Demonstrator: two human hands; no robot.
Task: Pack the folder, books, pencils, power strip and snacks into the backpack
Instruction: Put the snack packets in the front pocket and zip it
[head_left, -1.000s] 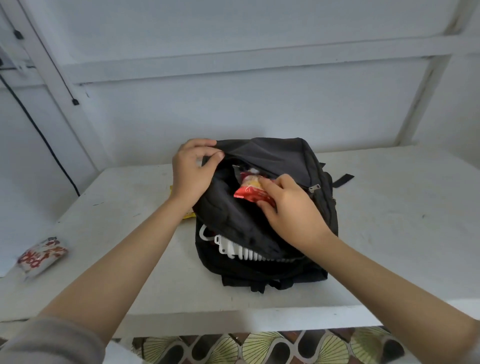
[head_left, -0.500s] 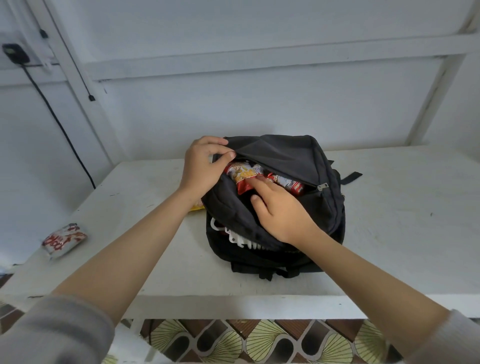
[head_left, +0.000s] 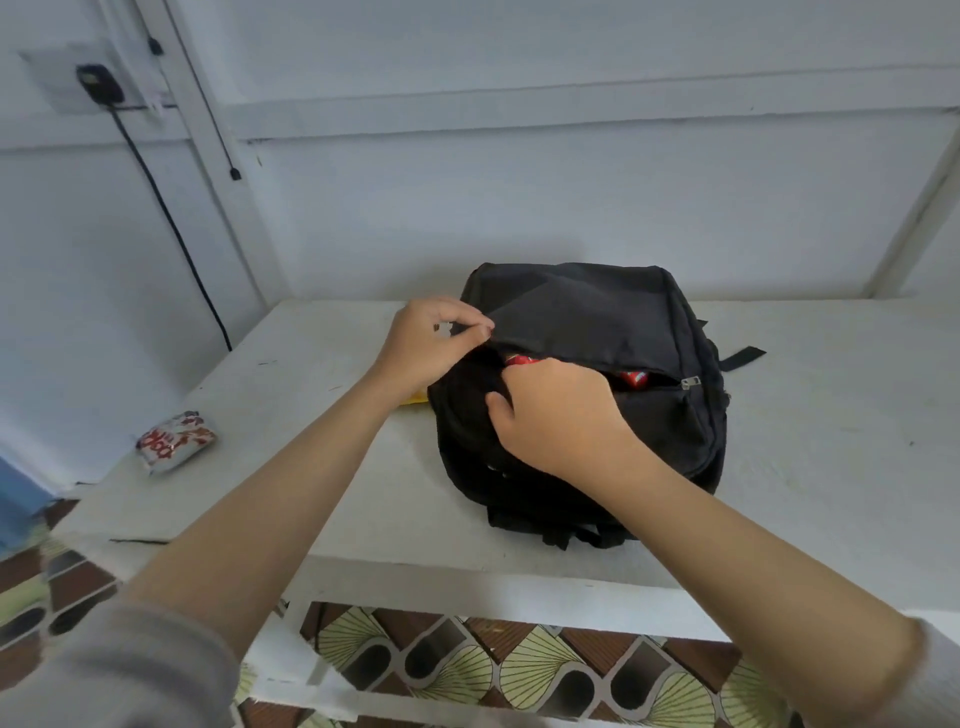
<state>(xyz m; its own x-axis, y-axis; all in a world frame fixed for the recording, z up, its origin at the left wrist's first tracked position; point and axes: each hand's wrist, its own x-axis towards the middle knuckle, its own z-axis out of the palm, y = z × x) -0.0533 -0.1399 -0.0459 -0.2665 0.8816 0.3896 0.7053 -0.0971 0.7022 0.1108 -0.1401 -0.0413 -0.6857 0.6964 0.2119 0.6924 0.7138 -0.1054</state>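
Note:
A black backpack (head_left: 597, 322) lies on the white table (head_left: 831, 415). My left hand (head_left: 431, 343) pinches the edge of its open flap at the left. My right hand (head_left: 561, 415) has its fingers pushed into the opening, over red snack packets (head_left: 635, 378) that show inside the pocket. The fingertips are hidden, so whether they grip a packet is unclear. Another red-and-white snack packet (head_left: 175, 441) lies alone at the table's left edge. A yellow item (head_left: 418, 400) peeks out from under the backpack's left side.
A silver zipper pull (head_left: 690, 383) sits at the right end of the opening. A black cable (head_left: 171, 223) runs down the wall at the left from a plug (head_left: 98, 83). Patterned floor tiles (head_left: 467, 670) show below the table's front edge.
My right hand has pushed the red snack deeper into the pocket. The flap has come lower over the opening. The white power strip at the backpack's front has gone out of sight.

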